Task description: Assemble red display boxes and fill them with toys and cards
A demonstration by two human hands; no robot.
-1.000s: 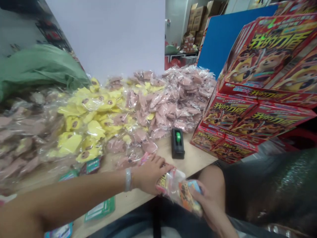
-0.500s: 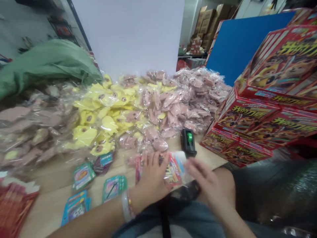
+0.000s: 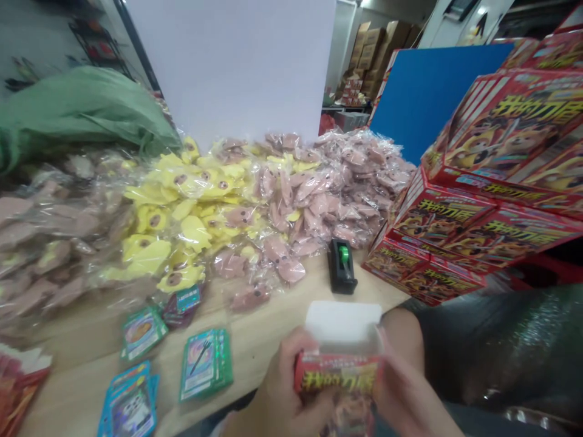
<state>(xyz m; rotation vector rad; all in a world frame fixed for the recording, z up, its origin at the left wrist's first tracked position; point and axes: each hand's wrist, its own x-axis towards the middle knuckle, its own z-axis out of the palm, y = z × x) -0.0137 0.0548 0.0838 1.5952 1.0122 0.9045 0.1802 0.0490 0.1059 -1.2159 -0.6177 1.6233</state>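
A red printed box with its white top flap standing up is held over my lap, in front of the table edge. My left hand grips its left side, thumb across the printed front. Against the right side is my right hand, fingers partly hidden by the box and blurred. Beyond the flap stands a black tape dispenser with a green core. A bagged pink toy lies on the table to the box's upper left.
Card stacks lie left: green, another green, blue, purple. Bagged yellow toys and pink toys are heaped behind. Stacked red boxes rise at right; flat red cartons sit far left.
The carton lay flat under my left hand at the table edge. Now it is opened out into a box and lifted toward me, with both hands on it.
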